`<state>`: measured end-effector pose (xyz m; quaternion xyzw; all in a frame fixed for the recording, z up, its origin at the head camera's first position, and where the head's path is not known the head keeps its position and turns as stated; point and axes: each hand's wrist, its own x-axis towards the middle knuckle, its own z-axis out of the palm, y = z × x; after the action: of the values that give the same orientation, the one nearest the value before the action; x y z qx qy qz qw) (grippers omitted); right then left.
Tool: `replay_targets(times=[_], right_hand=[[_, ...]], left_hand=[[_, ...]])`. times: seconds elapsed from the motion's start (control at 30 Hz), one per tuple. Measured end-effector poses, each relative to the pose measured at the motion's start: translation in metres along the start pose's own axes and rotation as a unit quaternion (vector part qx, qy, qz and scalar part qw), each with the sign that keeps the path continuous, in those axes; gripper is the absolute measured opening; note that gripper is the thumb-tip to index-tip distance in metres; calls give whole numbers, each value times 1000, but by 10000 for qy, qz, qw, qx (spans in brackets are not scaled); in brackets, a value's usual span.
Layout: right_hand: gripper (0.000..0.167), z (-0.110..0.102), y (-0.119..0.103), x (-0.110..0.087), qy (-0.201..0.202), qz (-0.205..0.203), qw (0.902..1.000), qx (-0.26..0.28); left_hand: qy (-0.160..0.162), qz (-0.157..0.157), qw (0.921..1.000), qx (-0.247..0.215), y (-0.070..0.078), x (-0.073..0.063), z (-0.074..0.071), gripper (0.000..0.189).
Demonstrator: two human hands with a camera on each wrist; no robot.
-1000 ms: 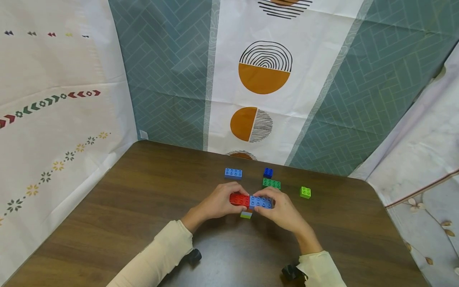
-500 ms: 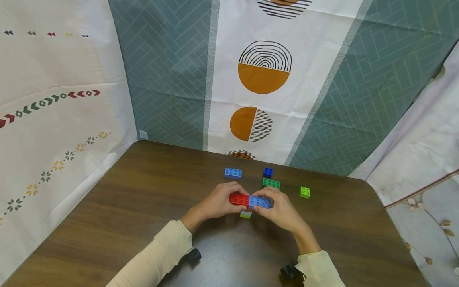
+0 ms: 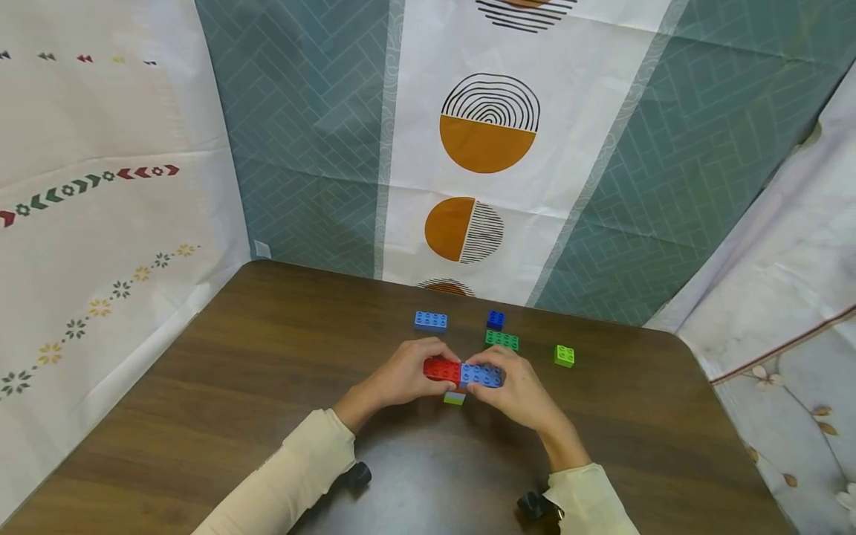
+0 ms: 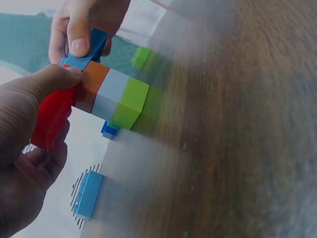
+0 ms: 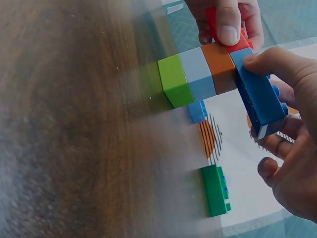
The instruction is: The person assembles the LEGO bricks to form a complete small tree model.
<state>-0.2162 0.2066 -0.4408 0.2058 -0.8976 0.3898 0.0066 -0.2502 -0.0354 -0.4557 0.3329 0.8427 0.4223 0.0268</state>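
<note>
A small tower of toy bricks stands on the wooden table between my hands. From the bottom it runs lime green [image 5: 174,83], pale grey-blue [image 4: 110,90], then orange-brown [image 5: 219,65]. Across its top, a long red brick [image 3: 440,368] juts to the left and a long blue brick [image 3: 480,376] to the right, end to end. My left hand [image 3: 409,373] pinches the red brick, thumb on the near side and fingers on the far side. The blue brick is gripped likewise by my right hand [image 3: 516,386]. Both thumbs lie close to the seam above the orange-brown brick.
Behind the hands lie a light blue brick [image 3: 431,321], a dark blue brick [image 3: 495,319] and a green brick [image 3: 501,339]. Farther right sits a lime brick [image 3: 565,356]. A patterned cloth [image 3: 321,148] hangs along the table's back edge.
The head view has shifted slightly, so everything appears a little farther left. Both hands keep the same hold on the red and blue bricks.
</note>
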Motion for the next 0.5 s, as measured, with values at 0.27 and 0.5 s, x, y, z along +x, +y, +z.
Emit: replay_targets(times=[0.27,0.5], right_hand=[[32,4,-2,0,-22,78,9999,-69],[31,0,-1,0,29,64,9996,-274]], left_hand=[[-32,4,10000,57,-1,-3,-3,41],[-269,135,9994,174,-5,-1,-15,38]])
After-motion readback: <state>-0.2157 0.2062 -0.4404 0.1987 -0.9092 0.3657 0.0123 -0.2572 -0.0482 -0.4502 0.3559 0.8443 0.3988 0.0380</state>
